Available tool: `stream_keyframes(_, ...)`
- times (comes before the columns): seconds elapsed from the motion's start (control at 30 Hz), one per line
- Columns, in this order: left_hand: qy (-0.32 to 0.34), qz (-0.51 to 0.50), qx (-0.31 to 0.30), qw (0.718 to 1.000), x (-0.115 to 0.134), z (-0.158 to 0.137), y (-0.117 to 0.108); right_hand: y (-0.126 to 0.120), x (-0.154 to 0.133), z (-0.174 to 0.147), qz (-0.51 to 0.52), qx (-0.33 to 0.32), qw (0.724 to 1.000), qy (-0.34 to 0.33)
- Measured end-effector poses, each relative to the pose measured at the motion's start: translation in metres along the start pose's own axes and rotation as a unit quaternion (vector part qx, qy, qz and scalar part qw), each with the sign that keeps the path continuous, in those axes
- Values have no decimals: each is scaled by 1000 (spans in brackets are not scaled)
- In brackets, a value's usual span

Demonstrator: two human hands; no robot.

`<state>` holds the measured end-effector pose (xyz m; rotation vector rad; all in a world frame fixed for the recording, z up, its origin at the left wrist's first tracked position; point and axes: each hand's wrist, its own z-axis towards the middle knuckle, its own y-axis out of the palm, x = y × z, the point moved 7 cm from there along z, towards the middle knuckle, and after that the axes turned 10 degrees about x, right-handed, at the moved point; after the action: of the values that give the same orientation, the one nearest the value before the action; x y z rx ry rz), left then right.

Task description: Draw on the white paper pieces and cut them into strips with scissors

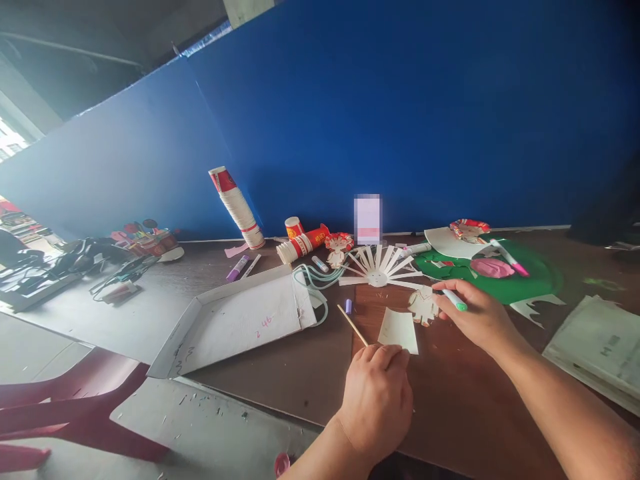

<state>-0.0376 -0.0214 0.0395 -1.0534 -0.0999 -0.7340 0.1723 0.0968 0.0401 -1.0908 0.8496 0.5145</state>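
Note:
My left hand (379,393) is closed at the table's near side, with a thin wooden stick (353,324) running out from it past the knuckles. Its fingers touch or overlap the lower edge of a small white card (400,328). A white marker with a green tip (455,300) lies in the grip of my right hand (473,317). Those fingertips are also at the edge of a cut-paper figure (423,305), touching it. Behind both stands a cup cut into fanned white strips (377,277). A small purple cap (349,306) lies left of the card.
A shallow white box lid (240,327) lies to the left, near a tall leaning stack of paper cups (240,210). Green sheet material (505,280) with a pink marker (515,261) is at the back right. A pink chair (90,400) stands at lower left.

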Motion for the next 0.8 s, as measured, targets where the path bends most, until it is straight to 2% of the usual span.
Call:
stream_keyframes(0.13,-106,52,14,993,-16,16,-16,0,4,5,6,15,1000,-13)
stream_keyframes(0.27,-172,118,-48,977,-30,37,-17,1,13,12,-4,26,1000,-16)
stream_keyframes(0.43,-184,131,-111,968,-37,53,-1,2,18,15,5,24,1000,-18)
stream_keyframes(0.8,-224,71,-126,964,-49,63,1,-9,3,10,18,40,999,-33)
